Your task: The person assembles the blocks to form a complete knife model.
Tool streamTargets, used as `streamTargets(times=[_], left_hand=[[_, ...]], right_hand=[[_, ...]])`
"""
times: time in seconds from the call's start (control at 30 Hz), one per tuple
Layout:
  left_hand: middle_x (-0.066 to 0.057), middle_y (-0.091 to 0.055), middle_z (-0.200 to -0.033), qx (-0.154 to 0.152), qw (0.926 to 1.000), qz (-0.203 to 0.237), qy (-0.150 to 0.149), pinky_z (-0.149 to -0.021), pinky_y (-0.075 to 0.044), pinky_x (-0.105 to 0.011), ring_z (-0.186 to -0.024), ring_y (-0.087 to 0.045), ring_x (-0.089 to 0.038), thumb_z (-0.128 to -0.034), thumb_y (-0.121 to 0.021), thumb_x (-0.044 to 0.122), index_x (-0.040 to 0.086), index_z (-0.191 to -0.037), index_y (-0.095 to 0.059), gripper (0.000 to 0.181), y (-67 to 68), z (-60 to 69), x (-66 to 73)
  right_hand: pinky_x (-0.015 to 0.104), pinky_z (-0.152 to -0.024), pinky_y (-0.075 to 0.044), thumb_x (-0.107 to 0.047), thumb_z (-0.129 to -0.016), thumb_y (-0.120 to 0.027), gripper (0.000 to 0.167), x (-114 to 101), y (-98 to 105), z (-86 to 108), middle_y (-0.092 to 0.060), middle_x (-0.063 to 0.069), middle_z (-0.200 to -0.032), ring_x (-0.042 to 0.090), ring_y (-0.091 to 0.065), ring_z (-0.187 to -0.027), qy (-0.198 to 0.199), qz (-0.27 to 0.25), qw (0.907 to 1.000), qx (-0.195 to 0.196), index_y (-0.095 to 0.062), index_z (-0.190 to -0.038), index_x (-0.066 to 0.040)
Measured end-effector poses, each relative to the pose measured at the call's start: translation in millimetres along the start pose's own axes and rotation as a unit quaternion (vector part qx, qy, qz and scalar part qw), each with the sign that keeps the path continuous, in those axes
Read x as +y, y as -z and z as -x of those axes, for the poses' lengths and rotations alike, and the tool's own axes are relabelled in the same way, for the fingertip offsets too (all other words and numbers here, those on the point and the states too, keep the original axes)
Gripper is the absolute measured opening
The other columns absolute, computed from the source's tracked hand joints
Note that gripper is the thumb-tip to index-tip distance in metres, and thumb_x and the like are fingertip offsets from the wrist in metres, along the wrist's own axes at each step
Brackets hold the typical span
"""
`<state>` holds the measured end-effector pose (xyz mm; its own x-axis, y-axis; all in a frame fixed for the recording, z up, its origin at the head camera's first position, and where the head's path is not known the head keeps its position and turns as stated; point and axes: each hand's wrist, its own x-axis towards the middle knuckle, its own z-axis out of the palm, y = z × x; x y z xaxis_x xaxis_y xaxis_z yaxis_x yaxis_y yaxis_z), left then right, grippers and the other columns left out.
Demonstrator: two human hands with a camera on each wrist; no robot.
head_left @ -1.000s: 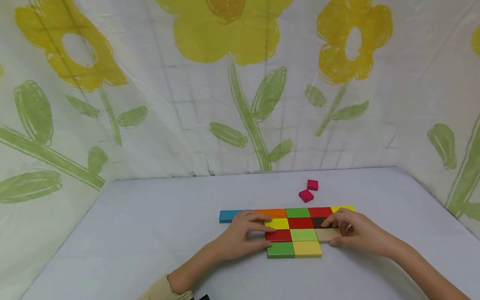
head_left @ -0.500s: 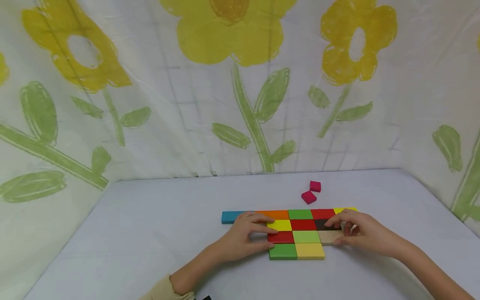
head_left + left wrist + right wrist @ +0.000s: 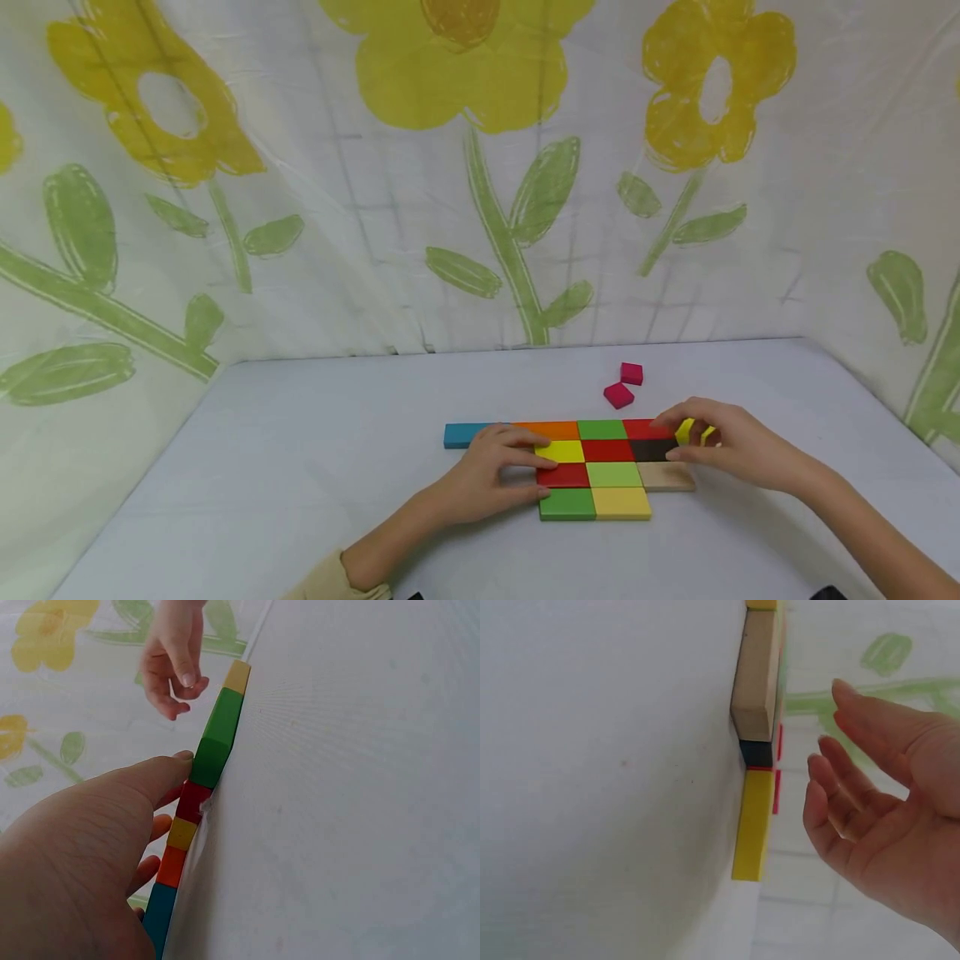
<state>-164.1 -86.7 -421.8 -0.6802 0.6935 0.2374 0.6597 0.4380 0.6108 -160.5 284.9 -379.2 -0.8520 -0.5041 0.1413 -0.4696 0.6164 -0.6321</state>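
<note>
Flat coloured wooden blocks lie edge to edge in stepped rows on the table. My left hand point(image 3: 491, 475) rests at the left side, fingers straight, its fingertips on the yellow point(image 3: 561, 452), red point(image 3: 566, 476) and green point(image 3: 567, 505) blocks. My right hand point(image 3: 738, 443) is above the right end, apart from the blocks in the right wrist view, with relaxed fingers and nothing in them. It partly hides a yellow block point(image 3: 684, 431) at the row's end. Below it lie a black block point(image 3: 652, 451) and a plain wood block point(image 3: 667, 477).
Two small crimson blocks point(image 3: 618, 395) lie apart behind the rows. A blue block point(image 3: 461, 435) and an orange block point(image 3: 558, 430) form the left of the back row. A white cloth with painted flowers point(image 3: 525, 242) hangs behind the white table point(image 3: 337, 433).
My right hand has come up off the plain wood and black blocks and shifted slightly away from me, uncovering them. My left hand stays in place. The whole head view has shifted slightly.
</note>
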Motion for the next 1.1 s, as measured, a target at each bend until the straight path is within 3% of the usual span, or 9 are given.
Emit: streamTargets(times=[0.13, 0.33, 0.77, 1.1], left_hand=[[0.001, -0.066, -0.141, -0.001, 1.0, 0.003, 0.001, -0.122, -0.029, -0.061, -0.137, -0.051, -0.02, -0.0973, -0.077, 0.031, 0.021, -0.128, -0.079, 0.032, 0.4, 0.2, 0.6], [0.002, -0.066, -0.141, 0.0, 1.0, -0.007, -0.002, -0.121, -0.032, -0.057, -0.136, -0.051, -0.019, -0.0971, -0.077, 0.032, 0.021, -0.128, -0.079, 0.033, 0.0, 0.2, -0.4], [0.0, -0.066, -0.142, -0.003, 1.0, -0.002, 0.003, -0.121, -0.03, -0.06, -0.138, -0.051, -0.021, -0.0964, -0.077, 0.029, 0.02, -0.128, -0.079, 0.033, 0.8, -0.6, 0.6], [0.001, -0.066, -0.141, 0.005, 1.0, -0.004, -0.002, -0.12, -0.032, -0.059, -0.136, -0.052, -0.02, -0.0967, -0.077, 0.03, 0.02, -0.127, -0.079, 0.032, -1.0, -0.3, -1.0]], right_hand=[[0.024, -0.069, -0.056, -0.013, -0.091, -0.083, 0.034, -5, 5, -10.1, -0.072, 0.009, -0.115, 0.004, -0.059, -0.088, -0.009, 0.007, 0.9999, 0.01, -0.072, -0.123, -0.007], [0.024, -0.07, -0.056, -0.012, -0.091, -0.082, 0.036, -7, 9, -30.9, -0.071, 0.014, -0.118, 0.01, -0.061, -0.091, -0.011, 0.016, 0.9997, 0.012, -0.071, -0.125, -0.002], [0.028, -0.079, -0.06, -0.012, -0.096, -0.077, 0.035, 2, 9, -67.4, -0.069, 0.02, -0.119, 0.028, -0.067, -0.102, -0.048, 0.009, 0.9984, -0.03, -0.069, -0.126, 0.004], [0.021, -0.075, -0.057, -0.007, -0.095, -0.076, 0.037, 15, 1, -84.5, -0.068, 0.014, -0.107, 0.021, -0.064, -0.093, -0.069, 0.003, 0.9963, -0.05, -0.068, -0.128, 0.006]])
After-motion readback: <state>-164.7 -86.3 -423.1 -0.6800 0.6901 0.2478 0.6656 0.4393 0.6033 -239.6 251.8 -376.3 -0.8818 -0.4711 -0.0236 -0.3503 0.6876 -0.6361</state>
